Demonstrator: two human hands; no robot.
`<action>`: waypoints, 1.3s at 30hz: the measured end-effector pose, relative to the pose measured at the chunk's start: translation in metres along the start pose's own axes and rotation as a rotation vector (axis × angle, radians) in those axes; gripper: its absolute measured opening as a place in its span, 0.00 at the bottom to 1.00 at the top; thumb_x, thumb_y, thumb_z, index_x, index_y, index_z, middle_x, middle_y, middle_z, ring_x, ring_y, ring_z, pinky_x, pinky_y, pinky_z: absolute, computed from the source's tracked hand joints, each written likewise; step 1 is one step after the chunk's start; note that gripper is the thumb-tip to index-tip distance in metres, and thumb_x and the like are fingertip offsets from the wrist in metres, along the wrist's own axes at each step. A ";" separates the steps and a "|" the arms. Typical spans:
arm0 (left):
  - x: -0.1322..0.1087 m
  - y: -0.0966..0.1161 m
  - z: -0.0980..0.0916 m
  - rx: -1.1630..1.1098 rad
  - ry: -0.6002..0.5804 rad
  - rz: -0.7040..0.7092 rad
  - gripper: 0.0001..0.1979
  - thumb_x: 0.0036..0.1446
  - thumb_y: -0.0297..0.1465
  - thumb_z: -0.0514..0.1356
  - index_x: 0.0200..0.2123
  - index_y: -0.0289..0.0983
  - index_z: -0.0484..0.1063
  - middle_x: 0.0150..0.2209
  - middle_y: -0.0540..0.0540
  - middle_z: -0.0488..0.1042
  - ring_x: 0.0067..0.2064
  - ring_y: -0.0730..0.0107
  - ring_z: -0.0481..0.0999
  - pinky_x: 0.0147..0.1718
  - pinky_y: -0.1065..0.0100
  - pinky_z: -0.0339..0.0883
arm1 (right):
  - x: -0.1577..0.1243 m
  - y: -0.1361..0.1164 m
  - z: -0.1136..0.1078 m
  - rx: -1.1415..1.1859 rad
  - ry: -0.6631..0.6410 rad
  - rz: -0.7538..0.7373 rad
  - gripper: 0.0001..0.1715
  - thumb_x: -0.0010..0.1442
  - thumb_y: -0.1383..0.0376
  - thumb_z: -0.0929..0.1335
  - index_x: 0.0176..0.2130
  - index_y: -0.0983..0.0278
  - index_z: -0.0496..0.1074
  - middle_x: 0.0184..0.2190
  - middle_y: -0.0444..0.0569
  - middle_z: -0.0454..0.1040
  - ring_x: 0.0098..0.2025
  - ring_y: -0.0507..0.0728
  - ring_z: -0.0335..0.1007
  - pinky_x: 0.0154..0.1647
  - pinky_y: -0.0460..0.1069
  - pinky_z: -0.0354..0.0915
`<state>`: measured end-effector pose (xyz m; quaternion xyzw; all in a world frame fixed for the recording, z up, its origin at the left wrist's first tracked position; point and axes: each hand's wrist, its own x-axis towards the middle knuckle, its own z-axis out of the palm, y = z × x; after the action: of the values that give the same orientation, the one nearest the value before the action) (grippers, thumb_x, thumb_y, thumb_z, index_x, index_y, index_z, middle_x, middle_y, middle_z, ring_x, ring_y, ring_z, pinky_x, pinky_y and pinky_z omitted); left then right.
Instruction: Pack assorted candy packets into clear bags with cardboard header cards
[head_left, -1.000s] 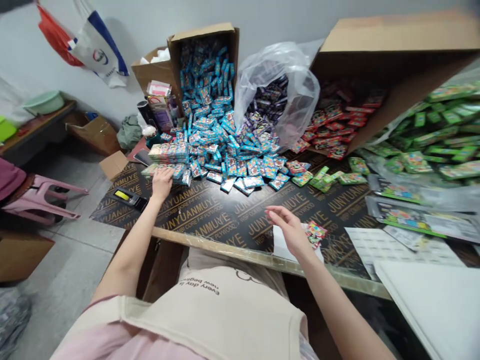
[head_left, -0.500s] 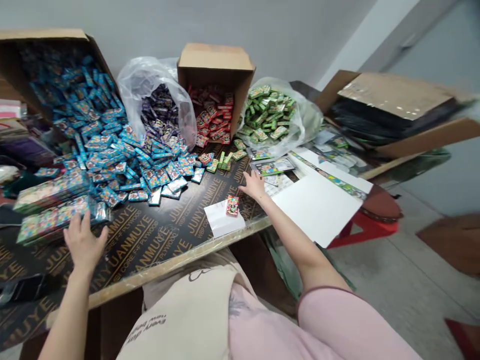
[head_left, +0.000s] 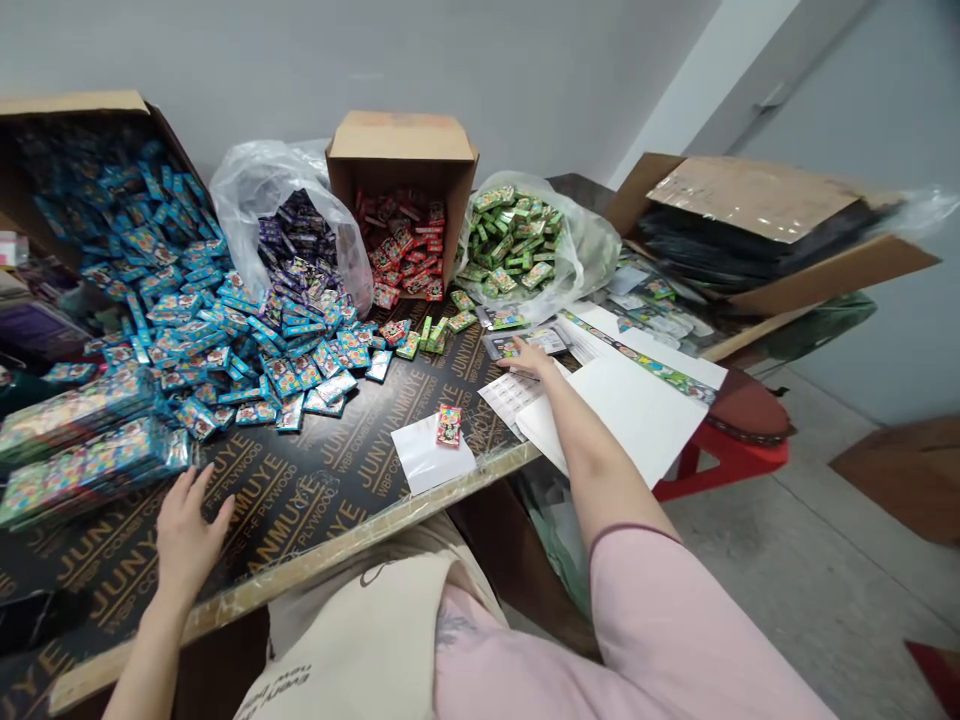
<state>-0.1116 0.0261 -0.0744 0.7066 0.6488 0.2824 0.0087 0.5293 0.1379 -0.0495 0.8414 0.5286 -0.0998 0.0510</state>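
My left hand [head_left: 187, 530] is over the dark plywood table with its fingers apart and nothing in them. Just beyond its fingertips lie two long wrapped stacks of small colourful boxes [head_left: 90, 462]. My right hand [head_left: 534, 362] reaches across to a dark printed plastic pouch [head_left: 553, 340], its fingers spread at the pouch's near edge. Whether the fingertips press on it, I cannot tell. Under that wrist are a printed sheet [head_left: 504, 397] and white card sheets [head_left: 622, 410]. A small red patterned packet [head_left: 449, 426] rests on a white paper [head_left: 420, 462] between my hands.
Loose blue packets [head_left: 225, 330] spill from a tipped carton at the left. Behind stand a plastic bag of purple packets [head_left: 298, 245], a carton of red packets [head_left: 409, 245] and a bag of green packets [head_left: 514, 235]. An open box of dark pouches [head_left: 742, 250] stands right.
My left hand has drawn slightly away from the wrapped stacks. My right hand has moved from bare table onto the pouch area, and the printed sheet now lies nearer the table's front edge.
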 end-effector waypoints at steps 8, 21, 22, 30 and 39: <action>0.008 0.016 0.011 -0.033 -0.034 0.066 0.28 0.57 0.44 0.53 0.56 0.34 0.66 0.58 0.33 0.66 0.60 0.46 0.65 0.59 0.48 0.59 | -0.052 -0.125 0.040 -0.024 -0.004 -0.388 0.57 0.48 0.36 0.67 0.66 0.61 0.52 0.50 0.63 0.73 0.54 0.71 0.67 0.57 0.63 0.52; 0.004 0.030 0.003 -0.089 -0.065 0.081 0.25 0.58 0.40 0.55 0.56 0.35 0.67 0.60 0.36 0.64 0.61 0.46 0.64 0.60 0.47 0.58 | -0.012 -0.174 0.001 0.028 -0.179 -0.696 0.34 0.28 0.57 0.80 0.36 0.66 0.72 0.44 0.59 0.72 0.53 0.69 0.61 0.53 0.60 0.54; 0.004 0.032 0.003 -0.115 -0.076 0.066 0.24 0.58 0.40 0.56 0.56 0.35 0.67 0.60 0.36 0.64 0.61 0.46 0.64 0.60 0.47 0.58 | -0.013 -0.177 -0.003 0.090 -0.188 -0.717 0.27 0.30 0.58 0.79 0.30 0.66 0.71 0.38 0.55 0.73 0.49 0.67 0.64 0.51 0.58 0.56; 0.032 0.092 0.005 -0.788 -0.231 -0.202 0.39 0.46 0.45 0.66 0.60 0.39 0.62 0.61 0.37 0.66 0.62 0.52 0.64 0.61 0.51 0.55 | -0.081 -0.232 -0.039 1.062 0.029 -0.836 0.17 0.52 0.52 0.68 0.30 0.62 0.64 0.26 0.42 0.68 0.27 0.51 0.63 0.32 0.47 0.60; 0.023 0.183 0.013 -1.846 -0.532 -0.608 0.37 0.47 0.53 0.57 0.52 0.33 0.70 0.47 0.39 0.78 0.50 0.50 0.75 0.49 0.56 0.66 | -0.237 -0.281 0.030 1.350 0.160 -0.519 0.22 0.49 0.50 0.72 0.37 0.61 0.66 0.36 0.49 0.72 0.37 0.58 0.67 0.41 0.54 0.65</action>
<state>0.0603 0.0231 -0.0076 0.2683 0.3061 0.4934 0.7687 0.1733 0.0463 -0.0210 0.5417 0.5366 -0.3512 -0.5434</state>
